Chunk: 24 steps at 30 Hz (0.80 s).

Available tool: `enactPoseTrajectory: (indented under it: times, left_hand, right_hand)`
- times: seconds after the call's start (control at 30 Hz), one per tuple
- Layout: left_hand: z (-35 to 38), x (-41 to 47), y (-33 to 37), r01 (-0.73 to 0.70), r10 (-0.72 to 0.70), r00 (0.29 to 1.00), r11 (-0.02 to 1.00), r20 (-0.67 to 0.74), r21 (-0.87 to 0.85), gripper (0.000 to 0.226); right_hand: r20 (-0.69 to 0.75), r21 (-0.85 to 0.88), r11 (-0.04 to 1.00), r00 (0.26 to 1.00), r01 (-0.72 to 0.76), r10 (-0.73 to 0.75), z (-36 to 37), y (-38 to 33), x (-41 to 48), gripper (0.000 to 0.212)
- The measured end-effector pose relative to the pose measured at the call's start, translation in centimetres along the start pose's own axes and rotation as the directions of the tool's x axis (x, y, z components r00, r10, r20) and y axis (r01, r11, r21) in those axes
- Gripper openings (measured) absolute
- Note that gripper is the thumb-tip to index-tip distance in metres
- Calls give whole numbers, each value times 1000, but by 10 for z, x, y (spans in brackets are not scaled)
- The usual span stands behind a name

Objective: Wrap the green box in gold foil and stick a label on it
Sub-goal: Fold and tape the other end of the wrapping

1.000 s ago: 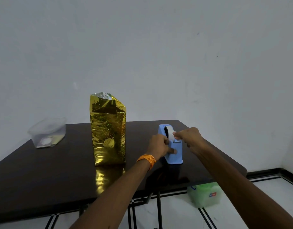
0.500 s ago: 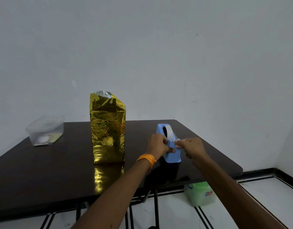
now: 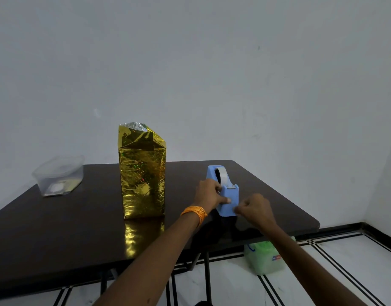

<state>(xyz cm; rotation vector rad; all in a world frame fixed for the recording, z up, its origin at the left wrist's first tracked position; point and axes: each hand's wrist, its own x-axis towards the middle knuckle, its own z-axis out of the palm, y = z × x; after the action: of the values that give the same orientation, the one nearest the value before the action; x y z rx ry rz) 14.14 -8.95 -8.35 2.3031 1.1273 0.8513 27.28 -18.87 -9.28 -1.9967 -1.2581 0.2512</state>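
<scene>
Gold-foil-wrapped box (image 3: 142, 173) upright mid-tabletop (image 3: 57, 228), foil open on top, left hand (image 3: 209, 195) grip round the blue tape dispenser (image 3: 228, 200) nearby -- right hand (image 3: 255, 208) curled at its front, maybe pinching something -- can't tell.

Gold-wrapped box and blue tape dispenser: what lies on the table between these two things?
In the head view, only bare table lies between the gold-wrapped box and the tape dispenser, which the left hand grips.
</scene>
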Motion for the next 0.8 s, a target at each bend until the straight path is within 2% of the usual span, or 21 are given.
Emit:
enactPoseTrajectory:
  times: [0.07, 0.17, 0.3, 0.43, 0.53, 0.63, 0.7, 0.8]
  left_hand:
    - [-3, 2, 2, -7, 4, 999, 998, 52, 55, 34]
    - [-17, 4, 5, -25, 5, 993, 986, 118, 164, 51]
    - [-56, 12, 10, -70, 84, 992, 987, -92, 146, 38]
    - [-118, 11, 31, -168, 198, 905, 979, -376, 112, 26]
    - [-177, 3, 47, -244, 246, 838, 967, -487, 68, 20]
    - [-233, -4, 38, -249, 232, 792, 967, -565, 48, 17]
    - [-264, -12, 21, -214, 189, 798, 977, -573, 23, 21]
    - [-297, -26, -12, -140, 160, 871, 987, -465, 78, 45]
  right_hand:
    - [-67, 13, 998, 996, 60, -59, -7, 5, -3, 31]
    - [-146, 101, 983, 980, 152, -137, -24, -7, 0, 20]
    - [-109, 294, 937, 981, 188, -163, -30, -41, 8, 2]
    - [-136, 425, 858, 957, 289, -255, -19, -81, 18, 17]
    - [-138, 510, 772, 922, 379, -362, -9, -123, 20, 31]
    - [-109, 564, 685, 864, 460, -491, 1, -164, 26, 36]
    - [-83, 571, 645, 818, 507, -569, 7, -189, 29, 39]
    - [-36, 570, 622, 773, 537, -634, 16, -216, 36, 43]
